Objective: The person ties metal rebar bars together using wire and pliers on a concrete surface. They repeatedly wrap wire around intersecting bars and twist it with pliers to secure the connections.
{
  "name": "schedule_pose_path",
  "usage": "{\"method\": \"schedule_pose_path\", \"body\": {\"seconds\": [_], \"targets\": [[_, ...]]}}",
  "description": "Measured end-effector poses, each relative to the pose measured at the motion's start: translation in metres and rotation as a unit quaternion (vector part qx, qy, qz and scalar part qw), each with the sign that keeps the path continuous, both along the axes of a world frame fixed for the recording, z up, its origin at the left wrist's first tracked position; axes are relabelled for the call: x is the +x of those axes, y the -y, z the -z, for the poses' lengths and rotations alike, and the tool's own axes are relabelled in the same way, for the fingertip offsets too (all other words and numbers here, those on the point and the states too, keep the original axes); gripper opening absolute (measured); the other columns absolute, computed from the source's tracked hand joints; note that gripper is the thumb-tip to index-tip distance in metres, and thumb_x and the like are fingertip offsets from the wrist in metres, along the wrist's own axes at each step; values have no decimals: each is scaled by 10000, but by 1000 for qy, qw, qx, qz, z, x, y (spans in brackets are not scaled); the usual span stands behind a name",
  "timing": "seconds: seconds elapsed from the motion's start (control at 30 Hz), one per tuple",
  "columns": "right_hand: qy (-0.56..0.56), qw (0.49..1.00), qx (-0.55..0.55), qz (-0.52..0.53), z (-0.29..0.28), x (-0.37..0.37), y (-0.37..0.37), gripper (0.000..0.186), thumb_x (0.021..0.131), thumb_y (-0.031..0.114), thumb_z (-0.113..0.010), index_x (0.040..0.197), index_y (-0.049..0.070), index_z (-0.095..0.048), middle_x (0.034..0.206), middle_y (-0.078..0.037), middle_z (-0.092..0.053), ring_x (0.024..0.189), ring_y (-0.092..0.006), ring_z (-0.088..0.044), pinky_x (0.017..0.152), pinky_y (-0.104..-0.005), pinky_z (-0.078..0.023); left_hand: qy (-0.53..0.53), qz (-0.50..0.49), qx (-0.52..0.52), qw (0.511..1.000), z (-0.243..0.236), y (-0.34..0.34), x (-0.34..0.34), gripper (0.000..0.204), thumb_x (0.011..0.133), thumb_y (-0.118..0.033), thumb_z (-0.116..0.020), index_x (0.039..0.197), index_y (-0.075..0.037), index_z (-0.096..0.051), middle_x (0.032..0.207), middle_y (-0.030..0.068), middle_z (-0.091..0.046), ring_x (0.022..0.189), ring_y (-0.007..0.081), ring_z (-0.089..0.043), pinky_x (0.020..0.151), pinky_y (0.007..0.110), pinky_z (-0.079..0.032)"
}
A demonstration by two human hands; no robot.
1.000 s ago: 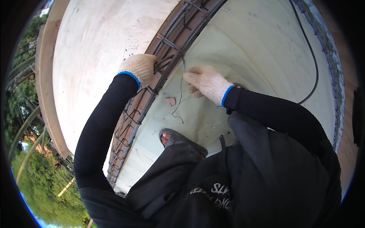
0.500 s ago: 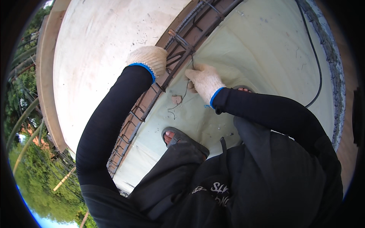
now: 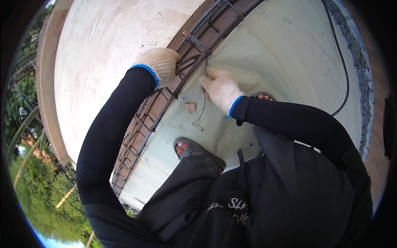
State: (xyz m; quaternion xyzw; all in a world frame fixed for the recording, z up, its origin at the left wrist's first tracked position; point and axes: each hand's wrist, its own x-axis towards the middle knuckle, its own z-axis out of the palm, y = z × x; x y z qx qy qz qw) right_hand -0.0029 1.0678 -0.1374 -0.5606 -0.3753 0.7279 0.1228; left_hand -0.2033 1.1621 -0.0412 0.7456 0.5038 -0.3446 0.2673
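Observation:
Both my hands wear cream knitted gloves with blue cuffs. My right hand (image 3: 222, 90) is closed, pinching a thin dark tie wire (image 3: 202, 112). One end of that wire runs up to the rebar cage (image 3: 180, 84); its loose tail hangs below my fingers over the pale sheet. On the cage's left side is my left hand (image 3: 159, 67), curled into a fist against the bars. Its fingers are mostly hidden behind the back of the glove, so what they grip does not show. The cage is made of long ribbed bars with small cross ties.
The cage lies in a brown trough between a whitish panel (image 3: 99, 53) and a pale green sheet (image 3: 281, 58). My sandalled foot (image 3: 188, 148) rests on the sheet near a broken brown chip (image 3: 190, 107). A black cable (image 3: 346, 78) curves along the right. Trees (image 3: 41, 198) show beyond the left edge.
My left hand has shifted slightly left and down along the cage. The tail of the wire has swung to the right, while my right hand keeps its pinch almost in place.

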Motion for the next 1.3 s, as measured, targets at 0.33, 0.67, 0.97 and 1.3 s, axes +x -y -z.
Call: {"method": "schedule_pose_path", "body": {"seconds": [0.33,0.67,0.97,1.3], "targets": [[-42,996,-65,43,-15,8,-4,183,1097,150,-577,1073,-14,-656,885,-111,-713,645,-153,-605,600,-354,-531,-33,-38,21,999,-11,6,-1,280,860,-106,-749,1129,-47,-796,1034,229,-799,996,420,-787,871,520,-648],[-47,997,-52,37,-15,13,-4,208,1099,165,-571,1088,-25,-655,888,-112,-703,654,-156,-606,606,-362,-536,-56,-44,26,997,-21,14,0,252,914,-206,-726,1084,-49,-826,1040,236,-800,1019,419,-779,906,531,-631],[-55,996,-59,32,-13,11,-6,196,1099,161,-564,1082,-19,-639,881,-109,-692,657,-150,-596,607,-353,-534,-60,-12,28,998,-3,14,0,261,866,-165,-739,1087,-49,-812,1004,207,-791,987,396,-777,880,523,-631],[-66,996,-53,36,-13,11,-5,183,1102,156,-567,1042,-7,-625,882,-111,-695,658,-143,-587,601,-345,-518,-67,6,18,998,-3,10,9,257,865,-140,-727,1090,-47,-808,990,198,-787,989,382,-775,892,506,-635]]}}
